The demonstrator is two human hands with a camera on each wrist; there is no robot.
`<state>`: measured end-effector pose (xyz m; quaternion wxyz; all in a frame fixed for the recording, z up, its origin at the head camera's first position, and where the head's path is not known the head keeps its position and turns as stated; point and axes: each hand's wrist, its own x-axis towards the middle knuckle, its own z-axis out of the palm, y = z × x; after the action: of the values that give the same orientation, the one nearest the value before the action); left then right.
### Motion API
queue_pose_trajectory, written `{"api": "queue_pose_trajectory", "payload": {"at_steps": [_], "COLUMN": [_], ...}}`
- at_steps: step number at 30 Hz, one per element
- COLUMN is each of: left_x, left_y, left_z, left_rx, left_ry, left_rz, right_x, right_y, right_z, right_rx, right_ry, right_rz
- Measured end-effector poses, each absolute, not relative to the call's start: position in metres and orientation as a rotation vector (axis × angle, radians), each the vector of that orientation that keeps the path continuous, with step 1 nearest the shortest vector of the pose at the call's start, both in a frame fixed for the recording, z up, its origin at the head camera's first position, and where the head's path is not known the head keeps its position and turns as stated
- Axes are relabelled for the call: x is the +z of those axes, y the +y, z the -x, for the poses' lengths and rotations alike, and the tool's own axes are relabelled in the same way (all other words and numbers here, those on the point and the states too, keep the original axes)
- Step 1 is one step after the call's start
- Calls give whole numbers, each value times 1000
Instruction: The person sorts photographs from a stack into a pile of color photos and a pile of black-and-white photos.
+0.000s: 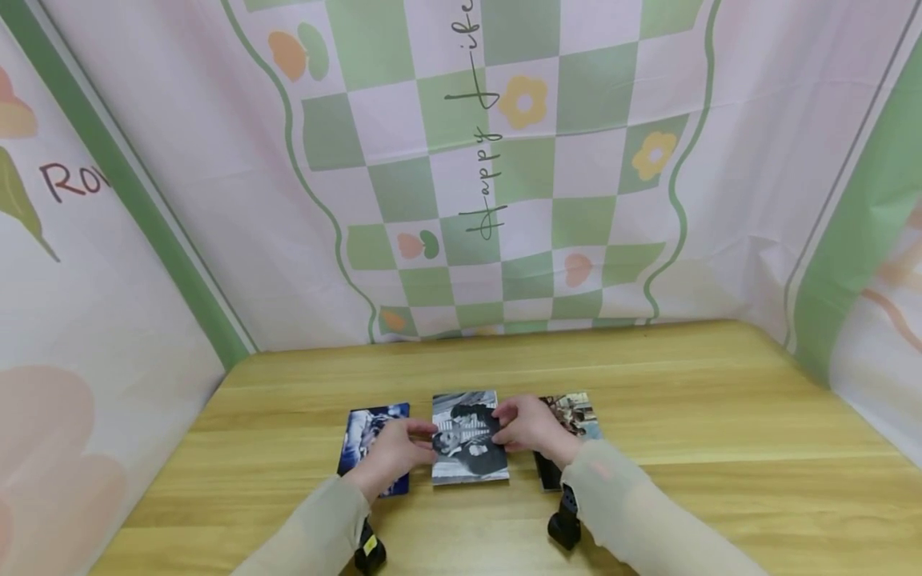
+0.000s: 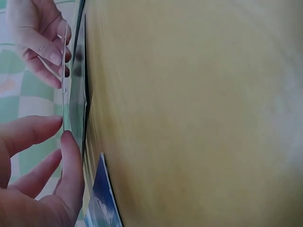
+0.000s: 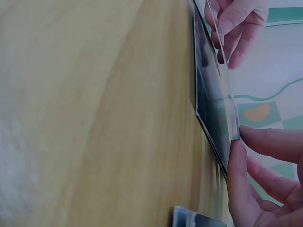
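A black-and-white picture card (image 1: 471, 464) lies at the middle of the wooden table (image 1: 461, 528) between my two hands. Just above it, a thin, clear-looking sheet (image 3: 234, 116) shows nearly edge-on in both wrist views. My left hand (image 1: 396, 452) pinches the sheet's left edge between thumb and fingertips. On the opposite edge, my right hand (image 1: 531, 426) pinches it the same way. A blue picture card (image 1: 356, 436) lies partly under my left hand and forearm. Another picture card (image 1: 579, 408), with brown tones, is partly covered by my right hand and wrist.
A printed curtain (image 1: 526, 184) with green checks hangs behind the table's far edge, and similar cloth hangs at both sides. Black wrist devices (image 1: 565, 524) sit under both sleeves, close over the tabletop.
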<state>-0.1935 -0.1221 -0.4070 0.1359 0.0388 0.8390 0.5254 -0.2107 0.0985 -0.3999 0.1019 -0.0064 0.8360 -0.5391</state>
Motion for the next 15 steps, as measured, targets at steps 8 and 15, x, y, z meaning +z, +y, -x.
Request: {"api": "queue_pose_trajectory", "payload": {"at_steps": [8,15], "left_x": [-408,-406], "left_y": [-119,-116], "left_z": [195,193], "left_rx": [1451,1412], "left_ry": [2496,2538], "left_rz": [-102,-135], "right_x": [-402,-402], "right_y": [95,95], "right_z": [212,211], "right_rx": [-1528,-1453], "right_ry": [2526,2565], "right_rz": [25,44]}}
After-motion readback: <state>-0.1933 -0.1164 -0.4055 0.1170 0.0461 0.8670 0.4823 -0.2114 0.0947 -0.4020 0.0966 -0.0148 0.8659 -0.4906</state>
